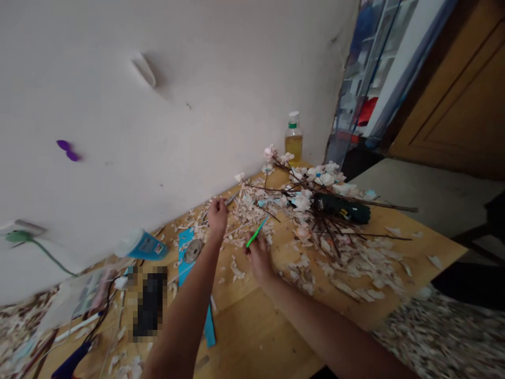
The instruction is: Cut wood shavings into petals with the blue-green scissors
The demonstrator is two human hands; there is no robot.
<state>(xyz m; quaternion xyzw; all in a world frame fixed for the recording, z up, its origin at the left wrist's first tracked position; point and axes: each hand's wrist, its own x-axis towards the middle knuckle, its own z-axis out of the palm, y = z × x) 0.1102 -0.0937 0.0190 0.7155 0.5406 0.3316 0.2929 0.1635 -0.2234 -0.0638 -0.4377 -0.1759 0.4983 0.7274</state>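
My left hand (218, 215) is closed at the far side of the wooden table, near the wall. A slim grey metal thing (232, 199) points away beside its fingertips; whether the hand grips it, I cannot tell. My right hand (259, 255) is closed around a thin bright green stick (256, 232) with a bluish tip, slanting up and to the right. Pale petal-like scraps (252, 208) lie around both hands. Just to the right spreads a bundle of brown branches (300, 184) with whitish-pink blossoms.
A bottle of yellow liquid (293, 145) stands against the wall. At left are a tilted blue cup (148, 246), a blue strip (210, 326), a round disc (193, 251), cables and a plastic bag (74, 295). A dark green bundle (347, 209) lies under the branches.
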